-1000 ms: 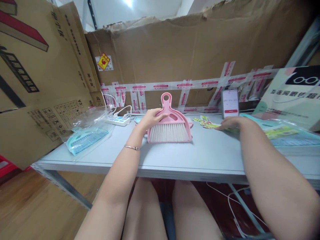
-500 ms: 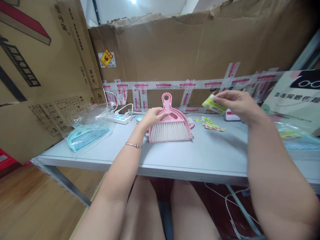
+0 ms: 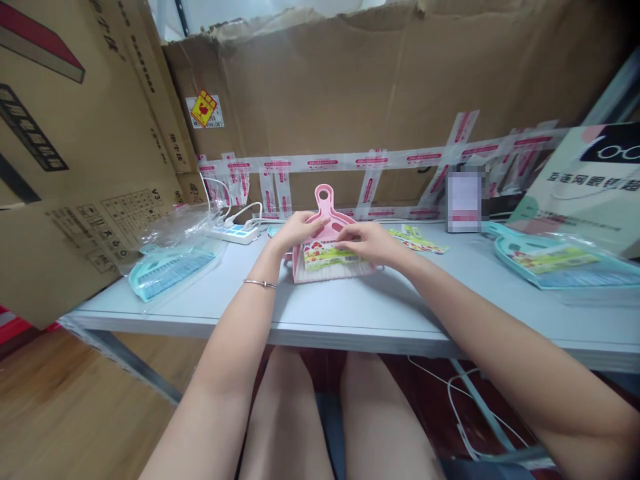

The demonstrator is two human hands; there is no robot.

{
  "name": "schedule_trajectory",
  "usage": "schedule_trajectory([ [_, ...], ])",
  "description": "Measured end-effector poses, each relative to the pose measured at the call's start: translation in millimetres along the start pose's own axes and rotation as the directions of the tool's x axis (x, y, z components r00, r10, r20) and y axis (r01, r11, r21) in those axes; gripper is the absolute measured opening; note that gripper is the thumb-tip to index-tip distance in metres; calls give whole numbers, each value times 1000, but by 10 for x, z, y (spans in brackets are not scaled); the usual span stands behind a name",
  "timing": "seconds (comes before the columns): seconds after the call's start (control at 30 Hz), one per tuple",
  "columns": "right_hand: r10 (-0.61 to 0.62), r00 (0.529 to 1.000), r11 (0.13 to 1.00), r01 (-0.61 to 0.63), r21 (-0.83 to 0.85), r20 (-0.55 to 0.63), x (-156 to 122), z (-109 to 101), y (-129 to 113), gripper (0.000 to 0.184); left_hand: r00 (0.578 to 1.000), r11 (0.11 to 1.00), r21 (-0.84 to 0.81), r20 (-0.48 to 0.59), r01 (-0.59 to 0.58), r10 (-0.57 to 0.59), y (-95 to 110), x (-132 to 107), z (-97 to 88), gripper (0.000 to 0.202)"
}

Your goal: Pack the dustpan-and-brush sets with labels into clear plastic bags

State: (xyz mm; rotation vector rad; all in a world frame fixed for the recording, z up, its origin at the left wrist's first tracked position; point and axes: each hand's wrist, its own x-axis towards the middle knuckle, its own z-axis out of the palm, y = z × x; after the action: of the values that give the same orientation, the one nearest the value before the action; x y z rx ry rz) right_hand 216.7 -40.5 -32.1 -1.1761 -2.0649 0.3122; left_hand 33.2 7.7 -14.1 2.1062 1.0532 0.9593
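A pink mini dustpan with a white-bristled brush (image 3: 325,213) lies in the middle of the grey table (image 3: 350,313). My left hand (image 3: 295,230) rests on its left side, fingers curled over the pan. My right hand (image 3: 367,241) pinches a colourful paper label card (image 3: 323,256) and holds it across the bristles. More label cards (image 3: 417,241) lie on the table just right of the dustpan.
A teal dustpan set in a clear bag (image 3: 167,267) lies at the left, another teal set with a label (image 3: 555,260) at the right. A power strip (image 3: 235,233) and a phone (image 3: 465,200) stand at the back. Cardboard walls (image 3: 380,87) surround the table.
My right hand picked a label card from the pile at the right, lifted it, then carried it left and laid it across the pink brush. My left hand stayed on the dustpan.
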Motion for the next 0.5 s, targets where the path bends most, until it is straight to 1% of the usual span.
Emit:
schedule_trajectory([
  [0.1,33,997,999,-33,-7,-66,7,21,53,7,998,998,-28,39,50,-49,29,-24,-32,34],
  [0.2,36,996,999,-37,-16,-83,13,63,72,11,987,997,-21,142,76,-72,66,-66,-97,29],
  [0.27,33,996,999,-35,-22,-87,17,89,81,12,973,997,-21,221,74,-68,88,-98,-138,35],
  [0.33,26,995,999,-29,-28,-94,19,108,90,12,960,996,-45,272,83,-68,103,-123,-161,44],
  [0.43,9,994,999,-13,-40,-105,22,119,103,14,955,987,-90,280,132,-102,99,-137,-174,54],
  [0.47,1,992,999,-7,-52,-124,23,115,106,16,955,983,-109,274,145,-111,89,-135,-180,56],
  [0.5,-9,984,998,-3,-68,-175,24,106,110,19,956,979,-134,272,153,-112,73,-131,-191,56],
])
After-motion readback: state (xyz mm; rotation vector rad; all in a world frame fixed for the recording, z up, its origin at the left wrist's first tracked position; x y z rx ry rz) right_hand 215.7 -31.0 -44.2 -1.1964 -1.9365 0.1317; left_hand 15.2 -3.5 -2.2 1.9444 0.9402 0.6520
